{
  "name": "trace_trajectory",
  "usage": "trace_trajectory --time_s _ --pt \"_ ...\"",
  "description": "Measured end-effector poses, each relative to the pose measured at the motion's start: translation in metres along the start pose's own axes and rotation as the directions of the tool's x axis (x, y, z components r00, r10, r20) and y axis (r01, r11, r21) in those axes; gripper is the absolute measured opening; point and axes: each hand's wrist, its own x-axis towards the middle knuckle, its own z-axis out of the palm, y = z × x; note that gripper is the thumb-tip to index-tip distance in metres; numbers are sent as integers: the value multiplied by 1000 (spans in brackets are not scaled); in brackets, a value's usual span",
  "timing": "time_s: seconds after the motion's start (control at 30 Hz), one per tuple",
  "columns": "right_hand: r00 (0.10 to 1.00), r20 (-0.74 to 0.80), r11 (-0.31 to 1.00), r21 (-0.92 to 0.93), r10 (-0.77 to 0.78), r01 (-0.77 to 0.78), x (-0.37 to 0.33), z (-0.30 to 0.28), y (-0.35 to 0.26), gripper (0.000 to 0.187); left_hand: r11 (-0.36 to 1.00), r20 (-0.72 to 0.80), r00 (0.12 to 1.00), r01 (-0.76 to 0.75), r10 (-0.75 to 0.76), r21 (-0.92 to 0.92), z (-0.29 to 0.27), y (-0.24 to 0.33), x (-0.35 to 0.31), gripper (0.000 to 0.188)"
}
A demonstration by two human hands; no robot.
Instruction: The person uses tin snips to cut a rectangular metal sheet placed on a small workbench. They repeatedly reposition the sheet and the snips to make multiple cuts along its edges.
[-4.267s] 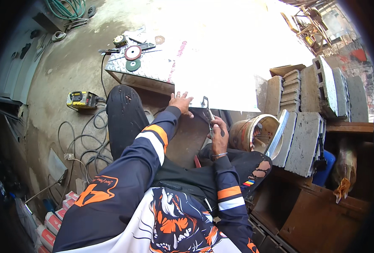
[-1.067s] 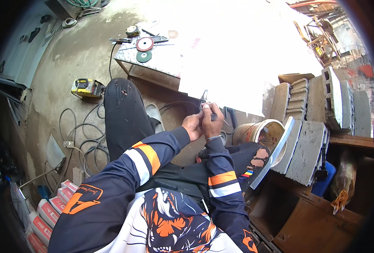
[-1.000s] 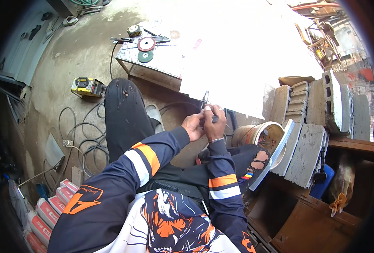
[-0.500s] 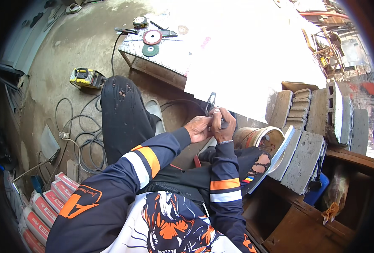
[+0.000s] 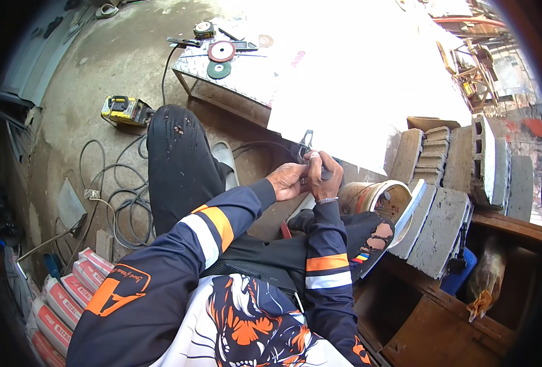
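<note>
My left hand (image 5: 288,181) and my right hand (image 5: 324,174) meet in front of me, close below the edge of a bright white surface (image 5: 344,73). The right fingers are curled around something mostly hidden beneath them. The left thumb and fingers are pinched together against the right hand, and what they hold is hidden. Just beyond the fingertips, a dark tool with a pronged metal end (image 5: 307,138) sticks up at the edge of the white surface. A dark cable runs toward it from the left.
A metal-topped table (image 5: 246,79) bears a tape measure (image 5: 204,29), a reddish disc (image 5: 221,51) and a green disc (image 5: 219,70). A yellow machine (image 5: 124,111) and coiled cables (image 5: 127,208) lie left. A bucket (image 5: 360,197) and concrete blocks (image 5: 442,223) stand right; stacked bags (image 5: 63,300) lie lower left.
My right hand has shifted slightly upward and turned, its fingers now more bunched together. My left hand stays nearly in place beside it.
</note>
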Motion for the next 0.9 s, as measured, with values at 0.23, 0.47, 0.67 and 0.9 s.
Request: trace_trajectory --time_s 0.23,0.47,0.67,0.9 --pt "997 74 1000 -21 19 -17 1 -3 -3 24 999 -26 1000 12 -10 51 0 3 -1 19" --pt "978 172 988 75 121 -136 6 -6 -8 24 988 -149 987 87 -67 131 -4 -26 2 19" --pt "997 32 973 222 64 -69 -12 -3 3 22 997 -159 985 70 -65 23 -7 -34 14 33" --pt "994 -69 954 293 90 -66 -22 -30 25 30 995 -30 995 100 -100 -17 29 -30 17 46"
